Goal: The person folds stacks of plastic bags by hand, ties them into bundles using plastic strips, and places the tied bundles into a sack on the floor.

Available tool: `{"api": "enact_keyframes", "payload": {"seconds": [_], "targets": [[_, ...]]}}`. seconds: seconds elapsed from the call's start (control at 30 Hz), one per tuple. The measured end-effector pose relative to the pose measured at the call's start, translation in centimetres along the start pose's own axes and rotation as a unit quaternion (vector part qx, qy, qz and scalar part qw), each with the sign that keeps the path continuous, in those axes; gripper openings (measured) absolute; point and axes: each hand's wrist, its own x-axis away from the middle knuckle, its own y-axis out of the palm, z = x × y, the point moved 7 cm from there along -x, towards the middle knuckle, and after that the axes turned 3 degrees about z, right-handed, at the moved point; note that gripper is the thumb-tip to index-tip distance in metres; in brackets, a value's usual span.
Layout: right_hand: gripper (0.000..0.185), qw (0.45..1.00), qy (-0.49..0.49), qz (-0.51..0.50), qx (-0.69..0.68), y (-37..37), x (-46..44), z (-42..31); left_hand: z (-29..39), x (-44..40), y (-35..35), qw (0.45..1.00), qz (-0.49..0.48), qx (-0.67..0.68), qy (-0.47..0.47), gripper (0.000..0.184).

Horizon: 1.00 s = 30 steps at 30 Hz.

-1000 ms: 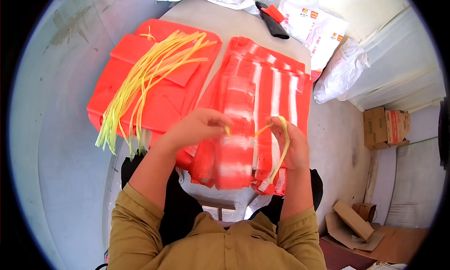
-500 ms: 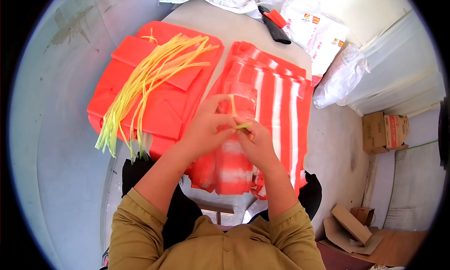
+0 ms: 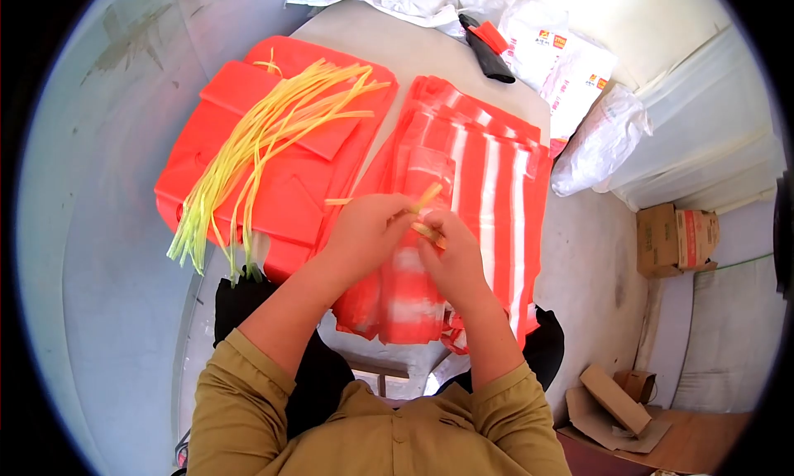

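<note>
Right over the folded bundle now, and pinched a yellow strip tight! Had the left hand clamped on one part of it, apparently to pin it down, and the right hand closed on it just beside: fingertips drawn together rather than fisted, likely for fine control of something so thin and limp. Showed one end poking up between the two hands, another sticking out to the left beyond the left hand, and a short piece by the right fingertips. Knotted or merely crossed? Could not tell, with the join covered.

Held low, close above the bundle, probably to work near its upper face. Could not make out any strip running around it.

And on the bench, had the striped stack laid flat beneath the bundle and out to the right, presumably for a steady base. Over to the left, had the red stack topped with loose yellow strands, spread at one end and hanging over the near edge, seemingly for easy reach. Up at the far edge, had a black roll near white sacks, well apart from both hands, perhaps for elbow room.
</note>
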Motion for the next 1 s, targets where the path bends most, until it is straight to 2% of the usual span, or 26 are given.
{"api": "enact_keyframes", "payload": {"seconds": [0.1, 0.2, 0.3, 0.4, 0.5, 0.6, 0.7, 0.8, 0.9, 1.0], "targets": [[0.028, 0.976, -0.181, 0.031, 0.115, 0.0, 0.1, -1.9, -0.6, 0.0, 0.1, 0.999, 0.006, -0.033, 0.036, 0.009], [0.023, 0.967, -0.186, 0.062, 0.163, -0.2, 0.2, -2.2, 0.1, 0.0, 0.5, 0.972, -0.022, -0.195, 0.134, 0.009], [0.018, 0.971, -0.154, 0.066, 0.171, -0.5, -0.1, -1.4, 1.3, 0.5, 0.4, 0.976, -0.032, -0.141, 0.161, 0.009], [0.010, 0.973, -0.155, 0.026, 0.172, -0.7, -0.7, -0.6, 1.4, 0.5, 0.4, 0.975, -0.054, -0.113, 0.184, 0.010], [0.009, 0.989, -0.143, -0.029, 0.023, -1.0, -1.3, -0.7, 0.1, 0.1, 0.3, 0.990, -0.067, -0.052, 0.111, 0.010], [0.006, 0.983, -0.108, -0.071, 0.129, -1.1, -1.4, -1.5, -0.6, 0.0, 0.4, 0.994, -0.094, -0.013, 0.044, 0.012], [0.008, 0.974, -0.146, -0.041, 0.167, -0.8, -1.2, -1.4, -1.0, -0.1, 0.6, 0.992, -0.088, -0.030, 0.087, 0.010], [0.020, 0.985, -0.119, 0.025, 0.120, -1.2, -1.0, -0.6, -1.9, 0.0, 0.5, 0.994, -0.102, 0.033, -0.036, 0.012], [0.028, 0.981, -0.106, 0.080, 0.142, -1.6, -0.2, 1.0, -2.9, 0.0, -0.4, 0.988, -0.092, -0.110, -0.054, 0.012], [0.028, 0.976, -0.074, 0.089, 0.185, -1.7, 0.8, 2.5, -4.0, 0.2, -0.4, 0.964, -0.078, -0.255, -0.010, 0.014]]}}
